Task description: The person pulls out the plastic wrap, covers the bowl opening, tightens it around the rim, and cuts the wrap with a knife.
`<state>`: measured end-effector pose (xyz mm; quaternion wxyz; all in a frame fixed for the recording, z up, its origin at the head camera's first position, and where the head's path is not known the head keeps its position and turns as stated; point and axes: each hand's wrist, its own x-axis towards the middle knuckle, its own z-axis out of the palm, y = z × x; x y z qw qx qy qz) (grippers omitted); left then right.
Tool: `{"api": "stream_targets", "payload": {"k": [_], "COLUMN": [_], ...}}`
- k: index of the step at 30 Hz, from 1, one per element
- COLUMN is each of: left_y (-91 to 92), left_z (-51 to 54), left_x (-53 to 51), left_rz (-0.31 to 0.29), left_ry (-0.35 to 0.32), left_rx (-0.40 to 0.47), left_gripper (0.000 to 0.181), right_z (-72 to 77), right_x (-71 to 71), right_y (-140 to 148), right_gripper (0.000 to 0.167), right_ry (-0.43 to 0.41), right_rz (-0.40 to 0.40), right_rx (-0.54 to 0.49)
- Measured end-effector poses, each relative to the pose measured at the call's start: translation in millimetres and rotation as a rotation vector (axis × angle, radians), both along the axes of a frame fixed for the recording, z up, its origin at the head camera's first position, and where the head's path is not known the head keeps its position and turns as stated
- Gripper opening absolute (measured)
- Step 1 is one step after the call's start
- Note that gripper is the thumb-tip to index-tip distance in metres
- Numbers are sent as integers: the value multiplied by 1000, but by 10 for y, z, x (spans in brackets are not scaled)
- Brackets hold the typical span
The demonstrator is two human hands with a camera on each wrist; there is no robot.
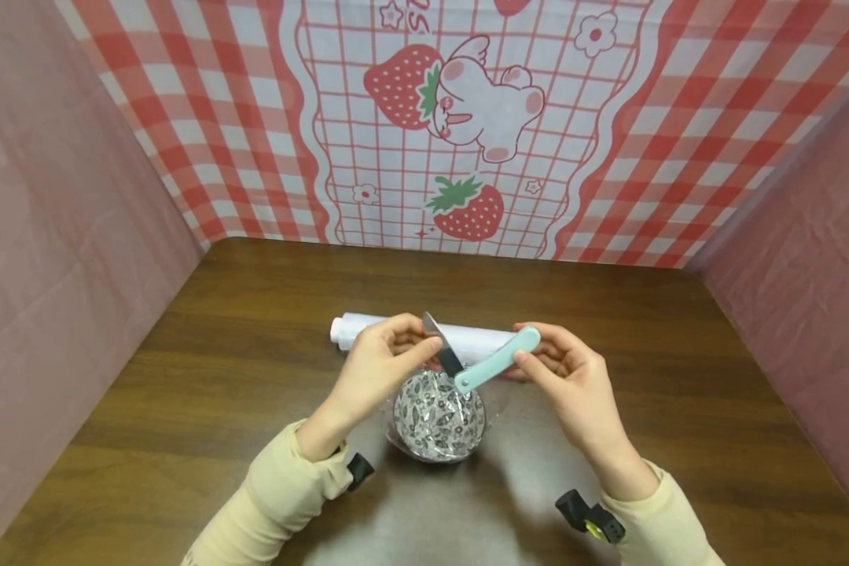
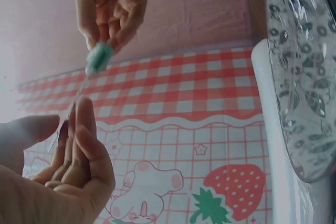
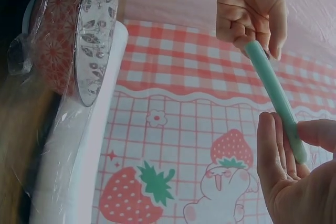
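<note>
A folding knife [image 1: 498, 362] with a mint-green handle is held up above a bowl, its blade [image 1: 444, 350] swung partly out at an angle. My right hand [image 1: 573, 381] pinches the far end of the handle [image 3: 275, 95] between thumb and fingers. The blade lies between the thumb and fingers of my left hand [image 1: 375, 365]. Below the knife stands the bowl [image 1: 439, 417], with a black-and-white leaf pattern inside and a reddish outside seen in the right wrist view. Clear plastic film covers it and sticks out past its rim.
Behind the bowl a white roll of plastic wrap [image 1: 368, 326] lies across the brown wooden table [image 1: 219, 377]. A red-checked strawberry cloth [image 1: 467, 118] hangs at the back, with pink cloth walls [image 1: 78, 196] on both sides.
</note>
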<state>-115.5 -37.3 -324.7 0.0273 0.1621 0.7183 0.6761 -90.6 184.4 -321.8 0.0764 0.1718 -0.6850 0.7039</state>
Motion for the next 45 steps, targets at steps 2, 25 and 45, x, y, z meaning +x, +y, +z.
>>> {"api": "stream_targets", "payload": {"k": [2,25,45], "left_y": [-10,28,254], "left_z": [-1,-58,-56], "left_x": [-8,-5,60], "left_rz": [-19,84,198], "left_ry": [0,200,394], "left_rx": [-5,354,664], "left_gripper": [14,13,6], "right_z": [0,-50,-55], "right_x": [-3,20,103], "right_y": [3,-138,-320], "right_gripper": [24,18,17], "right_ry": [8,98,161], "right_rz": [8,-33,-32], "right_rx": [9,-296,-605]}}
